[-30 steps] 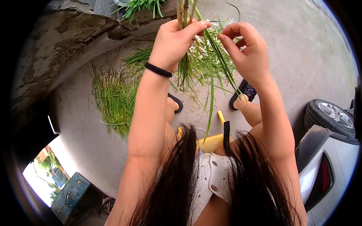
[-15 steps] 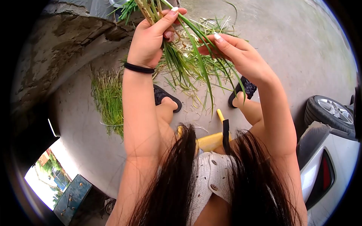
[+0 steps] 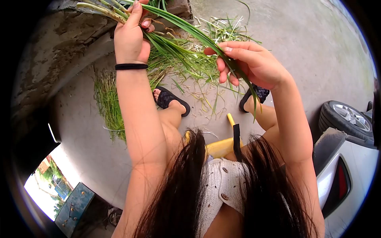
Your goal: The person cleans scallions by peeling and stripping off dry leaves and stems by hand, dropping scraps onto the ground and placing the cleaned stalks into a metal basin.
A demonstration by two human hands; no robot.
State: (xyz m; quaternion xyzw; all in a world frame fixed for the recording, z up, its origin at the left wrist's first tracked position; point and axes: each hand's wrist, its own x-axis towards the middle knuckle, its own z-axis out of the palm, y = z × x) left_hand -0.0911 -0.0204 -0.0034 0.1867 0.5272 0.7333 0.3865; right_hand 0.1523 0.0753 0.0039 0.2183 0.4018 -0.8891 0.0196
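Long green stalks (image 3: 194, 31), pale-ended, bunched, held aslant

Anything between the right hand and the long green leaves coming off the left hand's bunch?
Nothing visible. The right hand is right at the long green leaves, which stretch across from the left hand. The scattered greens lie on the floor below, clear of that gap.

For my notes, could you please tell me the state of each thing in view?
Left hand: closed around stalks
Right hand: loosely curled at the leaves
Stalks: held, slanted
Loose greens: scattered on floor
Green pile: lying on floor
Black wristband: worn
Black sandals: worn
Tyre: fitted on rim
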